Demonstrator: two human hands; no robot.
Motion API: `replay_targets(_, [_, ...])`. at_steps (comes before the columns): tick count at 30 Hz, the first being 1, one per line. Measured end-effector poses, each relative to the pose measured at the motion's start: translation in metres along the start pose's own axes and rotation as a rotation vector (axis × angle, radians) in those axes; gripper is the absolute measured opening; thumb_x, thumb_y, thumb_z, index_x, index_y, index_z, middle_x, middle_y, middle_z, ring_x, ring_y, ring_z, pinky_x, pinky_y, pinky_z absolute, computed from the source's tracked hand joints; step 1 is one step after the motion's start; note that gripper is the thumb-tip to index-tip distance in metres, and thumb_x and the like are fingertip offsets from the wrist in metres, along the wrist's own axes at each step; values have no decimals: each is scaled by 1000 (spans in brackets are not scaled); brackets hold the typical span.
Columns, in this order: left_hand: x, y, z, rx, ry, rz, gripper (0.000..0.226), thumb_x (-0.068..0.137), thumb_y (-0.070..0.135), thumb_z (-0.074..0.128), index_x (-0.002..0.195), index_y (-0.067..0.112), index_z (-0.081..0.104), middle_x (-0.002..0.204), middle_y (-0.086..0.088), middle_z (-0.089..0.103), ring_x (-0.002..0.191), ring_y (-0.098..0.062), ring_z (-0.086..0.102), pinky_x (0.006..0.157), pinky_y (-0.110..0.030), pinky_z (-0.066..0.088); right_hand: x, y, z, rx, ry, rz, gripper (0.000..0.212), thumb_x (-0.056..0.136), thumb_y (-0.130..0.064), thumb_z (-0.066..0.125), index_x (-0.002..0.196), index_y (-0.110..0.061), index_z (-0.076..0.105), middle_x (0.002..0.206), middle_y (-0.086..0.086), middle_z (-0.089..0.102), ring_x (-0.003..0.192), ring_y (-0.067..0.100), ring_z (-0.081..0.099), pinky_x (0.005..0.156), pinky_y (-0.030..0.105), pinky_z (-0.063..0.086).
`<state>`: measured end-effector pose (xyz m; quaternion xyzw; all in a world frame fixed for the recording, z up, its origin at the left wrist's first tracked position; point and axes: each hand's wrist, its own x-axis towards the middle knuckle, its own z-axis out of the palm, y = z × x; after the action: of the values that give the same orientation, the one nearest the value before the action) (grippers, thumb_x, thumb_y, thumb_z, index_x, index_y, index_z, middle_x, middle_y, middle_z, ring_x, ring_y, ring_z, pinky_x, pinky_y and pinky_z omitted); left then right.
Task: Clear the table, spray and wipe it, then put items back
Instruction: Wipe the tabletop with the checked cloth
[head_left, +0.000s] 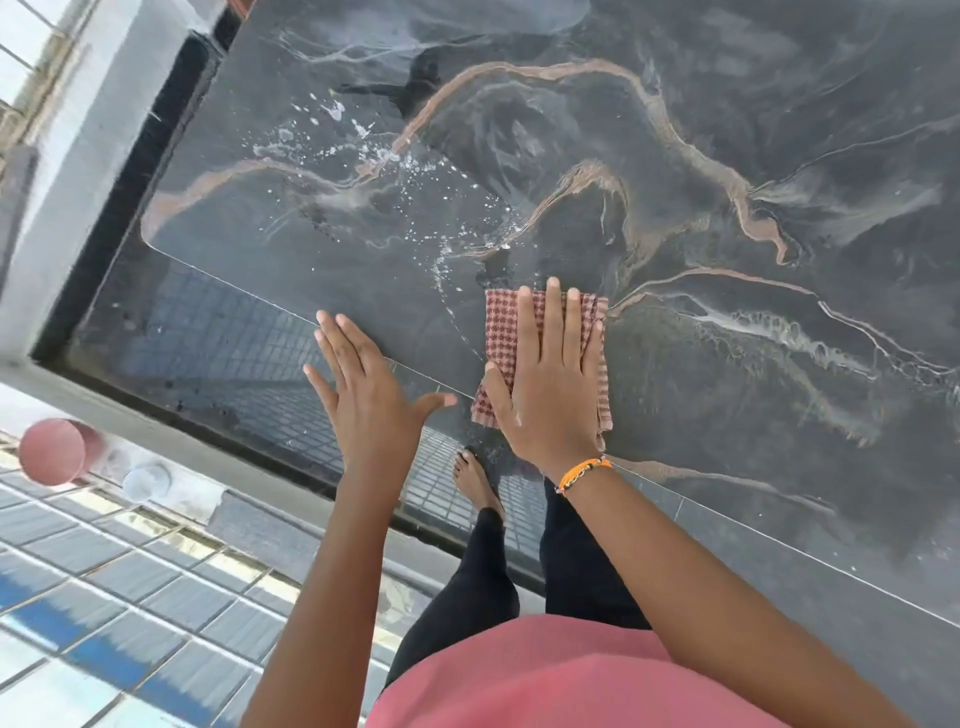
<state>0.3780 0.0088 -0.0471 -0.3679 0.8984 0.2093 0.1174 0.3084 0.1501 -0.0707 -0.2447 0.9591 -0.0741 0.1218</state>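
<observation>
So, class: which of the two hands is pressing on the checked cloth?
The right hand, with the orange bracelet, lies flat on the cloth; the left hand touches no cloth.

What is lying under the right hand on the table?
A folded red-checked cloth lies under the right hand, whose straight fingers press it flat on the dark marbled table. The hand covers the cloth's middle, and the table surface beneath the cloth cannot be seen.
</observation>
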Motion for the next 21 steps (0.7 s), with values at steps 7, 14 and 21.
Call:
replay_targets(7, [14,-8,4,-102,-36,21,138,47,74,49,144,-2,-14,154,-20,-20,142,-32,-19,116,-40,-7,137,32,-30,-14,111,168,73,91,-47,29,151,-10,10,159,17,9,147,35,5,119,51,3])
replay_targets(14, [15,-5,8,-181,-15,51,146,43,73,59,143,-3,-14,152,-24,-22,141,-37,-20,115,-40,-8,190,39,-48,-145,40,-227,71,93,-44,32,152,-13,8,159,16,6,147,33,2,119,50,1])
replay_targets(21, [12,-6,9,-239,4,49,146,43,74,59,143,-2,-17,153,-20,-23,141,-33,-22,116,-40,-6,94,6,-21,-235,-74,-630,74,88,-47,32,151,-14,11,159,13,11,147,30,7,119,50,7])
